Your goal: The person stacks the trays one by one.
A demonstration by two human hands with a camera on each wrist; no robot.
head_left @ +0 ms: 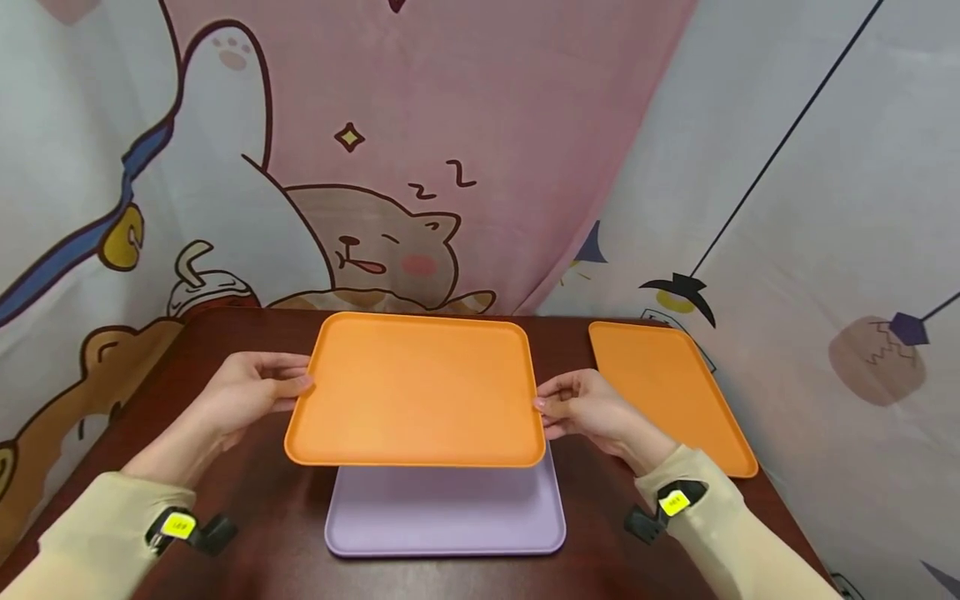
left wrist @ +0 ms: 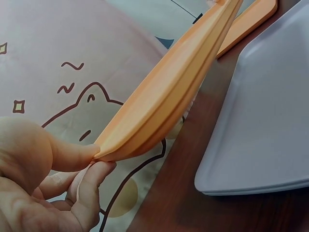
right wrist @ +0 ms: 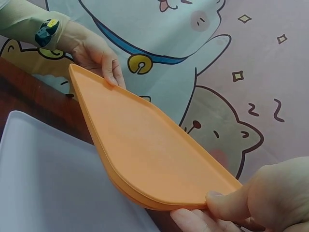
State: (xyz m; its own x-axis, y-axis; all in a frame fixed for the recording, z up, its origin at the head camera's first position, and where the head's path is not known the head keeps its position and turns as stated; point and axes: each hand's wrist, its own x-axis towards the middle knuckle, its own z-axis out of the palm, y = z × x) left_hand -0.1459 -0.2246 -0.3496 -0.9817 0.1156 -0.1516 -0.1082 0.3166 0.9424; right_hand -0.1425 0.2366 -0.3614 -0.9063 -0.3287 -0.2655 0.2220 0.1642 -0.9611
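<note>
Left hand (head_left: 247,387): clamped thumb and fingers on the held tray (head_left: 420,392), left edge
Held tray: orange, hung above the table (head_left: 262,533), higher than the purple tray (head_left: 446,517), end grips probably for balance
Purple tray: lay between the table's side edges
Right hand (head_left: 588,408): fingers pinched the opposite edge
Other tray (head_left: 671,392): lay along the table's right edge, probably out of the way

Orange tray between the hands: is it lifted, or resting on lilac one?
Lifted: the left hand and right hand hold the orange tray, and the left wrist view shows table between it and the lilac tray.
</note>
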